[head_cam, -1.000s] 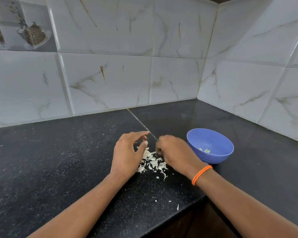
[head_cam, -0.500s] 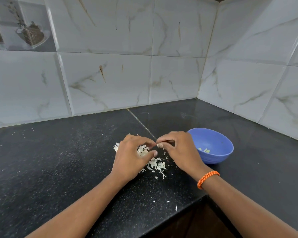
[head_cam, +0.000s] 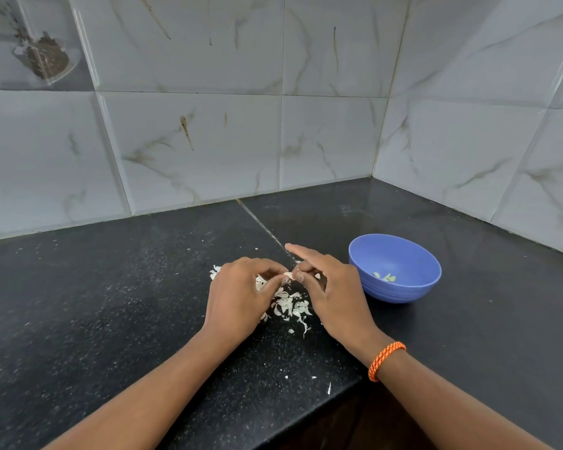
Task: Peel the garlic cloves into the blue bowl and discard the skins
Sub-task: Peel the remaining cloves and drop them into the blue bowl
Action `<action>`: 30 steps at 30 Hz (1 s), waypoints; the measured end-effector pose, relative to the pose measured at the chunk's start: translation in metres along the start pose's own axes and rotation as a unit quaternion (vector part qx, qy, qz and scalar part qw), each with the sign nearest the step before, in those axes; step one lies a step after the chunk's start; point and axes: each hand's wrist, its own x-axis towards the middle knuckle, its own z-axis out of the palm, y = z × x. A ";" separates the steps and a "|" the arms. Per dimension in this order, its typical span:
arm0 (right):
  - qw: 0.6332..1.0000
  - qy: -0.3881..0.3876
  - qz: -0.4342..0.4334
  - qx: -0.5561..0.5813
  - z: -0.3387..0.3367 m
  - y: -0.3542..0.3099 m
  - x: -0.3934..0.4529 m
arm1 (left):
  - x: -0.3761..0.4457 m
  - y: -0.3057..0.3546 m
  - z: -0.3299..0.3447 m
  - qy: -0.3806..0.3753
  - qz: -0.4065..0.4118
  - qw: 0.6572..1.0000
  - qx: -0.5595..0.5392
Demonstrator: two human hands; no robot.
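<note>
1. Both hands are meeting over the middle of the dark desk (head_cam: pixel 111 303), working one small pale clove (head_cam: pixel 288 275) between their fingertips.
2. The left hand (head_cam: pixel 241 297) is grasping the clove, with thumb and curled fingers pinching it from the left side.
3. The right hand (head_cam: pixel 330 293) is pinching the same clove from the right; its forefinger is sticking out straight, pointing away toward the wall, while the other fingers are curling in.
4. The clove is being held just above the pile of skins (head_cam: pixel 290 305), not resting on the desk; it is too small to tell how much skin is still clinging to it.
5. The skins are lying loose on the desk, directly under and between the hands, with a few stray flakes sitting nearer the front edge.
6. The bowl (head_cam: pixel 395 289) is standing to the right, just beside the right hand, and is holding only a few peeled pieces (head_cam: pixel 385 277) at its bottom.
7. Judging by this, the task is looking partly done: some cloves are already sitting peeled in the bowl, and one is being worked on.
8. What is left, as I read it: finishing this clove, dropping it into the bowl, and clearing the skins, which are not yet discarded. No unpeeled cloves are showing elsewhere; some may be hiding under the hands.
</note>
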 end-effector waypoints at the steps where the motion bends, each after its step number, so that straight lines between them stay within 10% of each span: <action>1: 1.000 0.006 0.003 0.008 0.001 -0.001 -0.001 | 0.000 0.001 0.000 -0.001 0.000 1.000 -0.009; 30: 0.989 0.018 -0.018 -0.148 0.007 -0.005 -0.006 | -0.006 0.009 -0.003 0.030 -0.004 1.000 -0.001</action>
